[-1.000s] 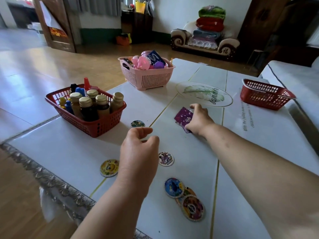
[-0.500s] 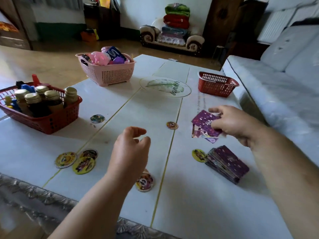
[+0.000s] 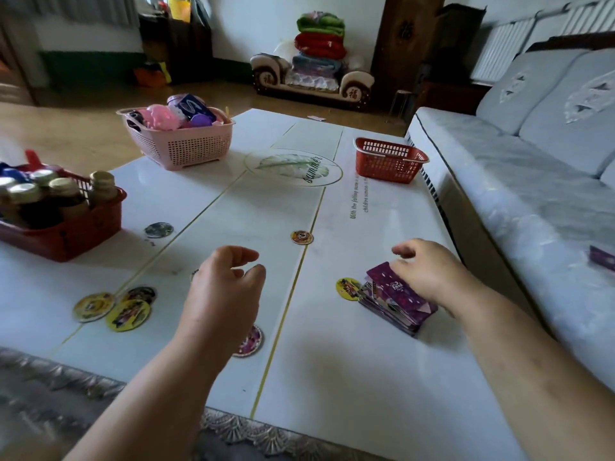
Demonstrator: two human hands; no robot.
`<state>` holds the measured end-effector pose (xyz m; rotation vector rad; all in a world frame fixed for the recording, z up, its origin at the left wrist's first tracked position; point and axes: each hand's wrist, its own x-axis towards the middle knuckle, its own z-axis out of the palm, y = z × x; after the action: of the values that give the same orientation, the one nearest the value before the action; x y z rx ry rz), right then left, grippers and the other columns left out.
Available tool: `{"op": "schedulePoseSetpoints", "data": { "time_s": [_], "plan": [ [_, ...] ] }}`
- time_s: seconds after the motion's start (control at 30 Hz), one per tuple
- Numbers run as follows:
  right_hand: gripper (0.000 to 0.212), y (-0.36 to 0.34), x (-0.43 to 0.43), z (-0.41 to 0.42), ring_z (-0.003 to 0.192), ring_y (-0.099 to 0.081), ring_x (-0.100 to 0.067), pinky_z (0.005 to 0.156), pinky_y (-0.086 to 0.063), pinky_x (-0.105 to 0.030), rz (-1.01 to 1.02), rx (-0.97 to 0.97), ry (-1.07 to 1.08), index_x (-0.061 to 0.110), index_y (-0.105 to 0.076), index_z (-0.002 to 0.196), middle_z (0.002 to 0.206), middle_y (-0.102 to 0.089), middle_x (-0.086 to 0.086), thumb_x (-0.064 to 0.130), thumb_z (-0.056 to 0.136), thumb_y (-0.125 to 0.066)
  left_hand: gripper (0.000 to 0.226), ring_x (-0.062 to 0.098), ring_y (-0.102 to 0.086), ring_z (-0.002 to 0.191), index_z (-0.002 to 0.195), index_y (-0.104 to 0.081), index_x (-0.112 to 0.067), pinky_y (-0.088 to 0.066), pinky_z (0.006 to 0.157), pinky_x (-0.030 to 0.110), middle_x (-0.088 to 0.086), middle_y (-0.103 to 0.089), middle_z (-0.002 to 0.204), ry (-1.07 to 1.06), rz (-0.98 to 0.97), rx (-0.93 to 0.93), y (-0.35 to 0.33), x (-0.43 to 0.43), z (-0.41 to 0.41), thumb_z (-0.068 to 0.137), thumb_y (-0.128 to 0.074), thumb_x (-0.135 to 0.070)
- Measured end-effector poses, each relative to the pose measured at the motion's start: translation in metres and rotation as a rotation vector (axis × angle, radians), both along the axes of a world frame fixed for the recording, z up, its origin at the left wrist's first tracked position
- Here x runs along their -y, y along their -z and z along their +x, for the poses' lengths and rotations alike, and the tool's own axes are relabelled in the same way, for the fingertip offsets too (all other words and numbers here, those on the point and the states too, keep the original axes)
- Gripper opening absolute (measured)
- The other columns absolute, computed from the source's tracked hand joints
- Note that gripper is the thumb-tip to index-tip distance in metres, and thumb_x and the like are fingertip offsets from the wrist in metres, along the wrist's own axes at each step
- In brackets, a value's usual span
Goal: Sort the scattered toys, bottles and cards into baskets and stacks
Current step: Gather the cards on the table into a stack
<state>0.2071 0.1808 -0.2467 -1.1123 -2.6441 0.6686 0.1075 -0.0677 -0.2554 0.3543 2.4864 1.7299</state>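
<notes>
**While right hand point(image 3: 429, 274) covers the card stack point(image 3: 396, 311), left hand point(image 3: 223, 294) hovers empty**

Where the table point(image 3: 349, 377) nears its right edge, approx. midway btwn near & far edges, sits the stack of purple-backed cards, a bit uneven. Its top card point(image 3: 394, 287) lies tilted, one corner raised toward the table ctr. The right hand lies over that card's right part w/ index finger stretched left and the other fingers loosely bent. The thumb is hidden, so can't tell if it pinches the card or only rests on it.

The left hand is above the table ctr, closer to the near edge. Its fingers are loosely curled and hold nothing.

Round discs lie scattered:
- a yellow disc point(image 3: 346, 289) just beside the stack's left side
- an orange disc point(image 3: 302, 237) on the gold line, farther in
- a grey disc point(image 3: 159, 229) near the bottle basket point(image 3: 83, 234)
- three overlapping discs point(image 3: 128, 315) toward the near left corner
- a pink disc point(image 3: 249, 341) partly hidden by the left wrist

The bottle basket, red, stands at the left edge w/ capped bottles point(image 3: 63, 191) upright inside. A pink basket point(image 3: 186, 148) at the far left corner holds toys point(image 3: 159, 116). A small red basket point(image 3: 387, 161) sits by the far right corner.

A sofa point(image 3: 532, 194) runs along the table's right edge. One purple card point(image 3: 602, 257) lies on its seat.
</notes>
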Motion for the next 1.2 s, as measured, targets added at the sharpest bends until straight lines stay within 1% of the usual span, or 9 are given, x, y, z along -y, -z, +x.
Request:
{"op": "schedulePoseSetpoints", "data": {
  "time_s": [0.13,0.3,0.37,0.5,0.7,0.87,1.0,1.1,1.2],
  "plan": [
    [0.032,0.000,0.024,-0.019,0.117,-0.050,-0.015,0.098,-0.044,-0.032,0.073,-0.033,-0.226,0.028,-0.062,0.117,0.113,-0.063,0.008,0.036,0.086,-0.063,0.020,0.014,-0.061,0.082,0.108,-0.064,-0.027,-0.048,0.072,0.029,-0.006,-0.066,0.103,0.044,-0.155,-0.057,0.001,0.017,0.001,0.088,-0.062,-0.022],
    [0.012,0.003,0.070,-0.044,0.128,-0.040,-0.028,0.118,-0.003,-0.054,0.552,0.636,-0.450,0.019,-0.056,0.095,0.111,-0.063,-0.007,0.014,0.089,-0.047,0.038,0.016,-0.042,0.127,0.132,-0.051,-0.033,-0.037,0.100,0.028,-0.009,-0.050,0.138,0.185,-0.730,-0.324,0.006,0.030,0.008,0.095,-0.054,-0.037],
    [0.031,0.009,0.091,-0.047,0.139,-0.028,-0.031,0.117,0.001,-0.056,0.590,0.748,-0.489,0.016,-0.054,0.112,0.124,-0.059,-0.010,0.003,0.085,-0.043,0.040,0.017,-0.034,0.133,0.137,-0.046,-0.031,-0.034,0.105,0.029,-0.009,-0.045,0.142,0.214,-0.799,-0.368,0.013,0.033,0.012,0.097,-0.048,-0.036],
    [0.063,0.022,0.122,-0.050,0.149,-0.002,-0.030,0.117,0.001,-0.057,0.447,0.601,-0.529,0.000,-0.020,0.146,0.152,-0.032,-0.016,-0.004,0.085,-0.034,0.054,0.021,-0.018,0.143,0.140,-0.036,-0.029,-0.024,0.114,0.037,-0.005,-0.033,0.149,0.265,-0.909,-0.271,0.029,0.040,0.008,0.092,-0.050,-0.050],
    [0.042,0.031,0.110,-0.094,0.141,-0.022,-0.028,0.114,-0.022,-0.039,0.291,0.067,-0.517,0.012,-0.038,0.140,0.148,-0.035,-0.010,0.027,0.101,-0.039,0.062,0.025,0.002,0.149,0.151,-0.021,-0.026,-0.012,0.121,0.040,0.004,-0.008,0.162,0.231,-0.885,-0.244,0.035,0.051,-0.009,0.097,-0.046,-0.043],
    [0.076,0.043,0.078,-0.148,0.147,-0.010,-0.030,0.118,-0.014,-0.043,0.186,0.312,-0.342,0.008,-0.021,0.150,0.159,-0.011,-0.017,0.061,0.096,-0.029,0.108,0.033,0.021,0.146,0.153,0.006,-0.032,0.002,0.117,0.056,0.007,0.020,0.161,0.199,-0.965,-0.046,0.027,0.061,-0.022,0.075,-0.052,-0.078],
    [0.086,0.046,0.104,-0.149,0.149,-0.004,-0.026,0.121,-0.005,-0.039,0.144,0.348,-0.516,0.009,-0.012,0.153,0.161,-0.006,-0.013,0.069,0.092,-0.020,0.138,0.048,0.017,0.143,0.153,0.015,-0.022,-0.002,0.113,0.064,0.022,0.023,0.157,0.098,-1.044,0.163,0.025,0.072,-0.042,0.055,-0.053,-0.091],
    [0.083,0.037,0.134,-0.128,0.149,0.005,-0.018,0.119,0.001,-0.033,0.087,0.335,-0.744,0.021,-0.004,0.155,0.162,0.005,-0.004,0.069,0.091,-0.023,0.134,0.051,0.008,0.143,0.154,0.006,-0.016,-0.008,0.116,0.060,0.028,0.011,0.157,0.091,-1.032,0.171,0.029,0.075,-0.048,0.059,-0.054,-0.089],
    [0.089,0.026,0.148,-0.104,0.148,0.011,-0.014,0.117,0.002,-0.030,0.047,0.351,-0.881,0.032,0.004,0.154,0.161,0.012,0.003,0.071,0.086,-0.039,0.097,0.043,-0.008,0.145,0.150,-0.019,-0.013,-0.019,0.117,0.051,0.021,-0.012,0.157,0.171,-0.973,0.014,0.035,0.070,-0.049,0.081,-0.055,-0.070]
  ]
}}
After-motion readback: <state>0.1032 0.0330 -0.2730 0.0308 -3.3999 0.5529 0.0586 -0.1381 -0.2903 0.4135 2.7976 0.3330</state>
